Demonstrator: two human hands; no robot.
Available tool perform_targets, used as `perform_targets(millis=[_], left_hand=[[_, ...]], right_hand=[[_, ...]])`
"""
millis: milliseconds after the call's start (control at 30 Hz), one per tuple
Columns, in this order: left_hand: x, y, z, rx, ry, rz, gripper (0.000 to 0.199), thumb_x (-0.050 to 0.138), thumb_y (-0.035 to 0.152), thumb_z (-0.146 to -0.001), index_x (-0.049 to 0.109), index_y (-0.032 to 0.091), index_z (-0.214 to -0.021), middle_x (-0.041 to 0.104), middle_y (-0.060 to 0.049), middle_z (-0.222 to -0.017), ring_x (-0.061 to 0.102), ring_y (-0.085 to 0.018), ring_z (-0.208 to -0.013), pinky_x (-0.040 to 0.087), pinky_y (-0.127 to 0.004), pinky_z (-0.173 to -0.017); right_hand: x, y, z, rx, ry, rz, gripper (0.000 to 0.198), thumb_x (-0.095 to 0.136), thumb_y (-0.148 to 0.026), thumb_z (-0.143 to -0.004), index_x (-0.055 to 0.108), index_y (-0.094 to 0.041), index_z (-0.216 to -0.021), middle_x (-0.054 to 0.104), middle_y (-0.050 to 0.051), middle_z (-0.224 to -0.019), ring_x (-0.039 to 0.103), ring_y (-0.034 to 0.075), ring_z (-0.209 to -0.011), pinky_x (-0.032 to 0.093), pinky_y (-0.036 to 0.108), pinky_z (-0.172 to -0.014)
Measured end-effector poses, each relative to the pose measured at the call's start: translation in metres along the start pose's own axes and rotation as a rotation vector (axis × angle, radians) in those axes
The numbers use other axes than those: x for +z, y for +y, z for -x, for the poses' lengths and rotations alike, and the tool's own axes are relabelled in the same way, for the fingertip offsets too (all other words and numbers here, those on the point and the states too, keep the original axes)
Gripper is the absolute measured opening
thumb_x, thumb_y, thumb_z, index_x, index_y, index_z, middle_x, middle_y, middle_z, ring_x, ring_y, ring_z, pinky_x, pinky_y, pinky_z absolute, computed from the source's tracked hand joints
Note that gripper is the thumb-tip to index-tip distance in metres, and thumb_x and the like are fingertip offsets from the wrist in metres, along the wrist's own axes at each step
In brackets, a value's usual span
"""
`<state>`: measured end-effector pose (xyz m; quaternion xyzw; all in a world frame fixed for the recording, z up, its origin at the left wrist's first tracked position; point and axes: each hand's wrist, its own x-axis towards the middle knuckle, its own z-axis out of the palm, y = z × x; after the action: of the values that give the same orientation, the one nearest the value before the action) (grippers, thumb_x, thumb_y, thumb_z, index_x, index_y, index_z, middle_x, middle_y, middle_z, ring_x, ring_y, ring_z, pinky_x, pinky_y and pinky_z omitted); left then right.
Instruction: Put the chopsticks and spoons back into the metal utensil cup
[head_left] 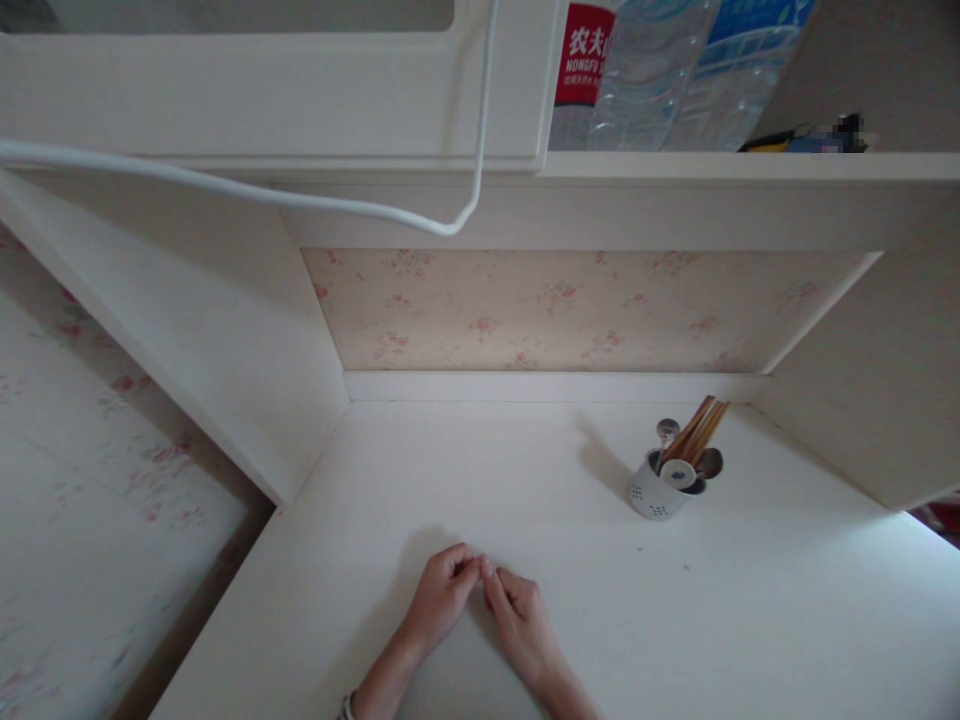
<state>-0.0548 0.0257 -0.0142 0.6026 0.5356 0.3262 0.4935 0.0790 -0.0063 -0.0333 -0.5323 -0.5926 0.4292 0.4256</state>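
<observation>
My left hand (442, 592) and my right hand (517, 610) rest side by side on the white desk top (750, 620), near its front edge. Both have their fingers curled under, and the fingertips of the two hands meet in the middle. Neither hand holds anything that I can see. A small white perforated cup (658, 492) stands to the right and further back, apart from the hands. It holds wooden chopsticks (697, 430) and spoons (679, 470).
The desk sits in a white alcove with floral wallpaper (555, 310) at the back and side panels left and right. A white cable (225, 185) hangs across the upper shelf. Large water bottles (660, 70) stand on the shelf above.
</observation>
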Motion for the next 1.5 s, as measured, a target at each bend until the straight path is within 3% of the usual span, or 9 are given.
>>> perform_targets(millis=[600,1500], left_hand=[[0.0,-0.0016,-0.0008,0.001,-0.003,-0.015,0.039,0.048,0.05,-0.084,0.041,0.02,-0.06,0.037,0.004,-0.058,0.036,-0.013,-0.06,0.028,-0.025,-0.057],[0.0001,-0.0008,-0.0002,0.017,-0.005,-0.008,0.038,0.048,0.047,-0.085,0.039,0.02,-0.06,0.033,0.005,-0.058,0.033,-0.012,-0.059,0.026,-0.024,-0.057]], right_hand=[[-0.0007,-0.0028,-0.0001,-0.027,-0.003,0.01,0.053,0.04,-0.053,-0.096,0.051,-0.019,-0.057,0.042,-0.003,-0.055,0.036,0.012,-0.054,0.028,0.025,-0.051],[0.0006,0.0015,-0.0009,-0.024,-0.033,0.023,0.05,0.037,-0.051,-0.098,0.043,-0.019,-0.06,0.038,-0.004,-0.057,0.034,0.011,-0.056,0.026,0.025,-0.053]])
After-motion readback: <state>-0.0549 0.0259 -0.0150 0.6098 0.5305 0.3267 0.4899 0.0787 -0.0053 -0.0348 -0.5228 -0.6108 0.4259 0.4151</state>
